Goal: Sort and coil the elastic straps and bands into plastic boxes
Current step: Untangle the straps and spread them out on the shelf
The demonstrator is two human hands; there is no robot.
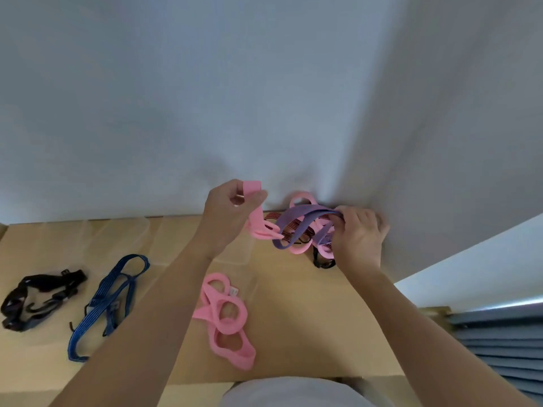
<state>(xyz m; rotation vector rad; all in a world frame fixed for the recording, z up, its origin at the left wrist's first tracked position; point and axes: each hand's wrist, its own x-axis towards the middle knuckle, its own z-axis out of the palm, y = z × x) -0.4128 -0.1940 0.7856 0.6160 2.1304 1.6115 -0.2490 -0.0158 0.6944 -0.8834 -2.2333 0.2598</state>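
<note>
My left hand [232, 212] is raised over the table and pinches the end of a pink looped strap [255, 218], which hangs down into a tangled pile [302, 230] by the wall. My right hand [358, 233] grips a purple band [296, 218] in that pile, which also holds pink loops, a red-and-black striped strap and a black strap. A second pink looped strap [226, 315] lies flat near the table's front. A blue striped strap [108, 298] and a black strap bundle [35, 295] lie at the left. Clear plastic boxes [232, 254] are barely visible behind my left arm.
The wooden table [308, 318] stands against a white wall [264, 98], with a corner at the right. A grey slatted surface [499, 342] lies past the table's right edge. My grey shirt [293, 392] shows at the bottom.
</note>
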